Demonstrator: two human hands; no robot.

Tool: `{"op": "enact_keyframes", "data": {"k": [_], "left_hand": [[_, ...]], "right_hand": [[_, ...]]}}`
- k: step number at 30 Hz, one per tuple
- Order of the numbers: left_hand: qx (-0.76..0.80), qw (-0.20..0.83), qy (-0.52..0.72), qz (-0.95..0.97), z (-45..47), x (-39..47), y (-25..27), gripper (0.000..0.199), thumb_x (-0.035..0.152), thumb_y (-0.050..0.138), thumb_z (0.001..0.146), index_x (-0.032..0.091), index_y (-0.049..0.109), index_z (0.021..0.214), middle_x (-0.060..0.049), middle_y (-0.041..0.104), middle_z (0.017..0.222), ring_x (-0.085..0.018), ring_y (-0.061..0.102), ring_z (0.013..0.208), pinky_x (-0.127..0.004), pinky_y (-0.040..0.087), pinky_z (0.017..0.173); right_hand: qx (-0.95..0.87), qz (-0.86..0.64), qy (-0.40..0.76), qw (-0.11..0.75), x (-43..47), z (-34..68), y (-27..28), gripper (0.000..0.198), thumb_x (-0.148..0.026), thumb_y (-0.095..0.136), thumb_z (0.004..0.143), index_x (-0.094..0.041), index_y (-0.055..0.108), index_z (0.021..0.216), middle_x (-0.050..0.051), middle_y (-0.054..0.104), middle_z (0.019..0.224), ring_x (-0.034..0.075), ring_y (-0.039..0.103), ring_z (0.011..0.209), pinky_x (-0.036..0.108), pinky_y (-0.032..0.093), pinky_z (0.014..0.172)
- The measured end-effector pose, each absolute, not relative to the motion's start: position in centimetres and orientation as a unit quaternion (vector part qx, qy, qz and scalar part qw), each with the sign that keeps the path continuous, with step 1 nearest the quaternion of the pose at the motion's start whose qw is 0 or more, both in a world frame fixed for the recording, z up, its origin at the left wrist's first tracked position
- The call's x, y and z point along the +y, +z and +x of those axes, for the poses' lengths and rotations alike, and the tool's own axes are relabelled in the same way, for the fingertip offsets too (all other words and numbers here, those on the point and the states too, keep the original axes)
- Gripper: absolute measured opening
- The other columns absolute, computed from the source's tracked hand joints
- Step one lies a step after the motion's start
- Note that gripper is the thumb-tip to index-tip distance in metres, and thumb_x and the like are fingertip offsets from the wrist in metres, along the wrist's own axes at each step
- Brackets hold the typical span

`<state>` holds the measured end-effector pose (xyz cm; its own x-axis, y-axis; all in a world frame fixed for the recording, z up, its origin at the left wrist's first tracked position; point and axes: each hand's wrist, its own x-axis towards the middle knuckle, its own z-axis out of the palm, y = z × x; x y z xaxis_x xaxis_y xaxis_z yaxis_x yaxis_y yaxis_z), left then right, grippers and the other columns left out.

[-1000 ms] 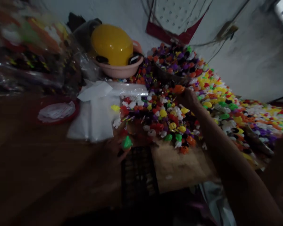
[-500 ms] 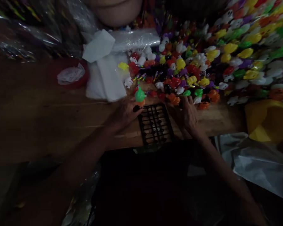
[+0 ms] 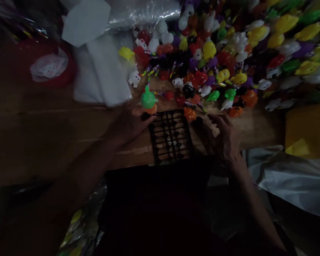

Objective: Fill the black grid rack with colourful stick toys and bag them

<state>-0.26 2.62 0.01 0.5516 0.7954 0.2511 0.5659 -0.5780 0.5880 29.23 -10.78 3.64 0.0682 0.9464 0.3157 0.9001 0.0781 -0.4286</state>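
Head view: beside the black grid point(image 3: 170, 133), my left hand point(image 3: 130, 121) pinches toys point(image 3: 148, 99), maybe so none drop; my right hand point(image 3: 226, 137) looks empty, fingers loose.

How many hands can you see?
2: the left hand, holding a round green plastic toy, is left of the black rectangular abacus; the right hand is right of it. Dark areas might hide others.

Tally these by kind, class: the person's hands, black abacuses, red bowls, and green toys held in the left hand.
Hands: 2 (left hand, right hand)
Black abacus: 1
Red bowl: 1
Green toy in the left hand: 1
Total: 5
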Motion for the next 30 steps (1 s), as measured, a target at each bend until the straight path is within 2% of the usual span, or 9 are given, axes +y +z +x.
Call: {"op": "enact_keyframes", "data": {"k": [4, 7, 10, 14, 17, 19, 24, 30], "left_hand": [[0.395, 0.218, 0.261, 0.853, -0.2, 2.6, -0.1, 0.019, 0.038, 0.067, 0.092, 0.020, 0.073, 0.092, -0.004, 0.075, 0.095, -0.023, 0.070, 0.093, -0.039, 0.054, 0.093], [0.389, 0.202, 0.275, 0.856, -0.2, 2.8, -0.2, 0.020, 0.038, 0.068, 0.091, 0.019, 0.073, 0.094, -0.005, 0.075, 0.098, -0.024, 0.070, 0.094, -0.040, 0.054, 0.093], [0.376, 0.187, 0.290, 0.860, -0.2, 2.9, -0.4, 0.019, 0.038, 0.070, 0.090, 0.020, 0.073, 0.096, -0.006, 0.075, 0.101, -0.024, 0.070, 0.098, -0.040, 0.055, 0.094], [0.370, 0.178, 0.304, 0.860, 0.0, 3.1, -0.6, 0.020, 0.041, 0.072, 0.090, 0.022, 0.074, 0.097, -0.007, 0.076, 0.106, -0.028, 0.069, 0.105, -0.045, 0.053, 0.100], [0.366, 0.179, 0.310, 0.859, 0.0, 3.1, -0.9, 0.023, 0.041, 0.071, 0.091, 0.020, 0.074, 0.098, -0.009, 0.076, 0.106, -0.028, 0.069, 0.104, -0.045, 0.053, 0.099], [0.358, 0.180, 0.316, 0.860, 0.1, 3.2, -1.1, 0.021, 0.037, 0.072, 0.090, 0.019, 0.074, 0.099, -0.008, 0.076, 0.105, -0.027, 0.070, 0.102, -0.045, 0.053, 0.097], [0.335, 0.185, 0.323, 0.866, 0.3, 3.2, -0.7, 0.013, 0.027, 0.074, 0.090, 0.020, 0.075, 0.101, -0.007, 0.076, 0.106, -0.025, 0.071, 0.103, -0.043, 0.054, 0.094], [0.347, 0.182, 0.302, 0.869, 0.3, 2.9, 0.1, 0.018, 0.028, 0.073, 0.091, 0.024, 0.076, 0.108, -0.005, 0.076, 0.109, -0.025, 0.071, 0.104, -0.042, 0.055, 0.093]], "right_hand": [[-0.658, -0.712, 0.021, 0.244, -11.7, 29.1, 4.1, 0.028, -0.039, 0.058, 0.096, -0.022, 0.069, 0.115, 0.011, 0.066, 0.106, 0.020, 0.061, 0.077, 0.034, 0.051, 0.064], [-0.669, -0.711, 0.033, 0.215, -11.0, 28.1, 3.8, 0.024, -0.039, 0.056, 0.095, -0.020, 0.071, 0.098, 0.011, 0.064, 0.095, 0.020, 0.056, 0.074, 0.033, 0.046, 0.059], [-0.656, -0.706, 0.075, 0.257, -10.4, 27.5, 3.8, 0.027, -0.038, 0.052, 0.096, -0.020, 0.068, 0.083, 0.008, 0.062, 0.083, 0.018, 0.055, 0.069, 0.031, 0.041, 0.058], [-0.609, -0.682, 0.195, 0.355, -9.8, 26.3, 3.7, 0.025, -0.044, 0.058, 0.094, -0.022, 0.066, 0.087, 0.002, 0.064, 0.076, 0.017, 0.057, 0.066, 0.030, 0.043, 0.060], [-0.558, -0.653, 0.278, 0.429, -8.9, 24.5, 3.4, 0.023, -0.044, 0.064, 0.089, -0.022, 0.067, 0.093, 0.001, 0.067, 0.081, 0.017, 0.061, 0.072, 0.029, 0.048, 0.064], [-0.534, -0.642, 0.307, 0.457, -8.2, 23.4, 3.4, 0.021, -0.042, 0.068, 0.085, -0.022, 0.067, 0.091, 0.000, 0.068, 0.081, 0.017, 0.061, 0.073, 0.028, 0.050, 0.065], [-0.510, -0.646, 0.340, 0.454, -7.3, 22.7, 3.9, 0.021, -0.041, 0.073, 0.078, -0.021, 0.071, 0.085, 0.002, 0.072, 0.082, 0.019, 0.065, 0.077, 0.031, 0.053, 0.071], [-0.469, -0.676, 0.363, 0.437, -7.3, 22.8, 4.4, 0.026, -0.046, 0.074, 0.080, -0.023, 0.072, 0.091, 0.004, 0.075, 0.092, 0.024, 0.069, 0.096, 0.039, 0.054, 0.092]]}}
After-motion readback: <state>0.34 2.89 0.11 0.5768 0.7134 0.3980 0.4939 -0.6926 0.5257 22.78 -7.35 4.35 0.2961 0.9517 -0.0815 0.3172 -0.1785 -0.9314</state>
